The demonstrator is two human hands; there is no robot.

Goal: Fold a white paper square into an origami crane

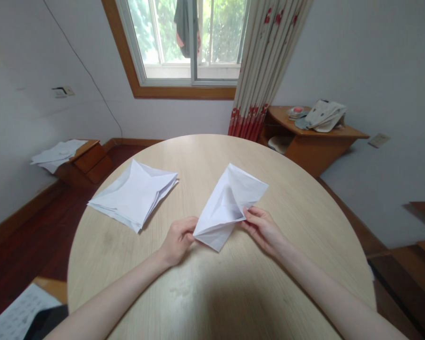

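1. In my head view, the folded white paper sheet (226, 198) is my landmark. It is held at the middle of the round wooden bench (304, 212), partly opened into a loose fold, with one pointed corner away from me and another towards me. I cannot tell whether its underside touches the bench.
2. In the same view, my left hand (179, 240) is clamped on the sheet's left corner, thumb and fingers pinching the paper. My right hand (262, 229) pinches its right near edge. The hands are apart, with part of the sheet between them.
3. Left of the sheet, well apart from it, I see a stack of white paper sheets (134, 196) on the bench. Its edges are uneven, and one corner points away from me. I cannot count the layers.
4. Beyond the sheet, past the bench's far edge, are a sliding window (216, 52) and, to its right, a cream curtain with red flowers (262, 61).
5. Beyond and right of the sheet, a wooden corner cabinet (318, 151) bears a pale cloth bag (326, 115). Beyond and left of the sheet, loose papers (60, 153) lie on a low drawer cabinet (92, 163).
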